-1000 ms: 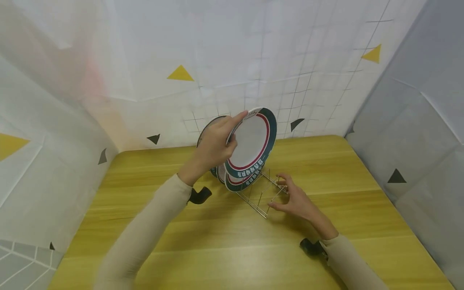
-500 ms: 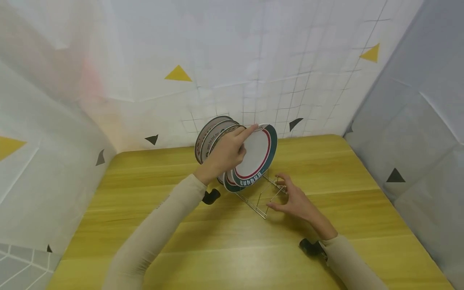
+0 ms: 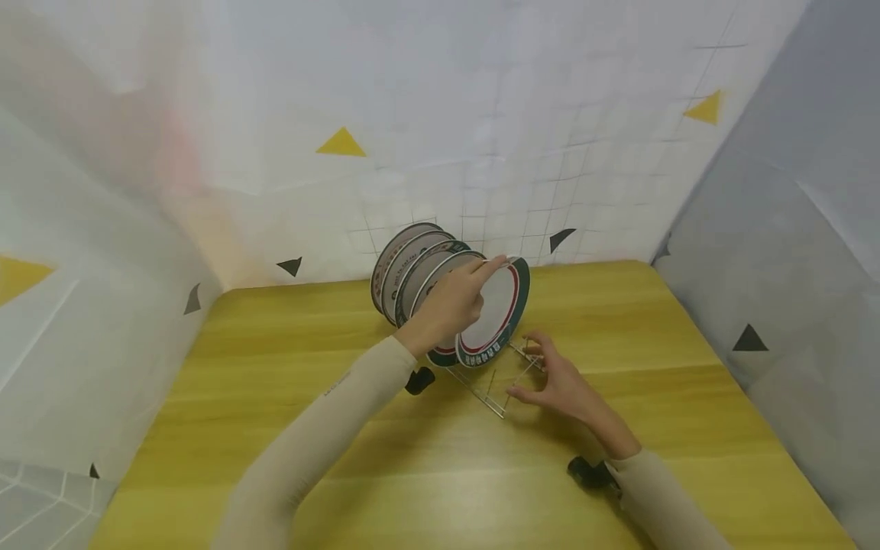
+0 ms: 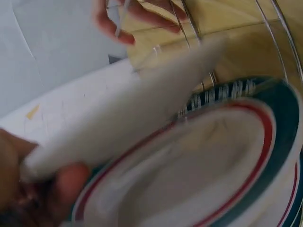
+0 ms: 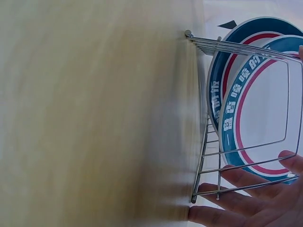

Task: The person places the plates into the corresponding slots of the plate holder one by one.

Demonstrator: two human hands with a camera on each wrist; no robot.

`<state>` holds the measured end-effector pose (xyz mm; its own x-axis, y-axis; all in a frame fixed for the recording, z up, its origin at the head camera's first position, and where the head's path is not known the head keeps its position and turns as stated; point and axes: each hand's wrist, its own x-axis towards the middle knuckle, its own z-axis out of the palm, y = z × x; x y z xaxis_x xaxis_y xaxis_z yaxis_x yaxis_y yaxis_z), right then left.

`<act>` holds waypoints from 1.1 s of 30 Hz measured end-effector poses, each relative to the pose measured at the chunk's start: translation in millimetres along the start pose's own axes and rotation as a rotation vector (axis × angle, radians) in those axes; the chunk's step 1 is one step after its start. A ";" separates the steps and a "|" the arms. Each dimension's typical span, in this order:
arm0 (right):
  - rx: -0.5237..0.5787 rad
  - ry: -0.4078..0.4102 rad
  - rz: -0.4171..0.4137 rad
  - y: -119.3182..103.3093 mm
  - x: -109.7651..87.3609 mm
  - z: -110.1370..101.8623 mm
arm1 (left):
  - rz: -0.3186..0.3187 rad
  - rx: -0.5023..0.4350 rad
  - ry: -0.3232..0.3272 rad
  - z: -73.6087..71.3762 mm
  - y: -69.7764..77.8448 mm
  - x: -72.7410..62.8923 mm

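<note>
My left hand [image 3: 450,302] pinches the upper rim of a white plate [image 3: 491,305] with a green border and red ring. The plate stands tilted on edge over the wire dish rack [image 3: 483,397]. Behind it, several similar plates [image 3: 406,263] lean in a row in the rack. In the left wrist view, the held plate's pale back [image 4: 113,118] is blurred, beside a green-rimmed plate [image 4: 265,189]. At the rack's near right end, my right hand [image 3: 567,386] holds the wire frame [image 5: 203,165] between thumb and fingers. The held plate's lower seat between the wires is partly hidden.
The rack stands on a yellow wood-grain table [image 3: 385,473]. A white sheet wall [image 3: 440,114] with yellow and black triangles rises just behind the plates. Black wrist-camera mounts [image 3: 590,472] sit at both wrists.
My left hand has moved down and to the right with the plate, lowering it toward the rack. More of the plates behind are now visible. My right hand stays at the rack.
</note>
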<state>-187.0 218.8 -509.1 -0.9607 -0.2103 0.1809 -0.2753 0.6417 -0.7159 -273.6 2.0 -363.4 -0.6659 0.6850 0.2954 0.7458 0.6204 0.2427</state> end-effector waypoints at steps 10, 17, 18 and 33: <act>-0.025 -0.006 0.013 -0.8 5.2 -1.4 | -0.025 0.186 0.044 7.2 1.8 -23.1; -0.024 -0.015 0.022 2.2 6.5 -3.4 | 0.008 0.171 0.158 22.5 -5.2 -39.1; -0.023 -0.015 0.019 2.7 6.7 -3.3 | 0.012 0.170 0.170 24.2 -6.3 -41.7; -0.010 -0.029 0.013 5.8 6.4 -4.7 | 0.037 0.134 0.254 32.6 -9.4 -56.1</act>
<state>-194.9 224.6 -508.9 -0.9628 -0.2233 0.1523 -0.2637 0.6515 -0.7114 -243.7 -29.8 -412.4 -0.5999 0.6012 0.5279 0.7496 0.6529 0.1083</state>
